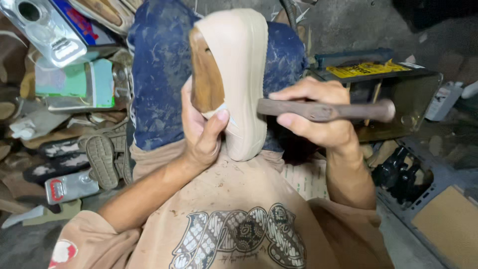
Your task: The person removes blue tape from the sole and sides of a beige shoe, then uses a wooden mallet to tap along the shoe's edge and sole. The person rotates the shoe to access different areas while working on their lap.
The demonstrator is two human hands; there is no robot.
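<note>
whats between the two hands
In the head view, the beige shoe sole stands upright on the lap between the left hand and the right hand, which grips a wooden tool handle.

You hold a cream shoe [238,74] standing up on your lap, its thick sole facing you. A brown wooden block [206,79] fills it at 9 o'clock. A dark wooden hammer handle [323,110] lies flat, touching the sole at 3 o'clock.
</note>
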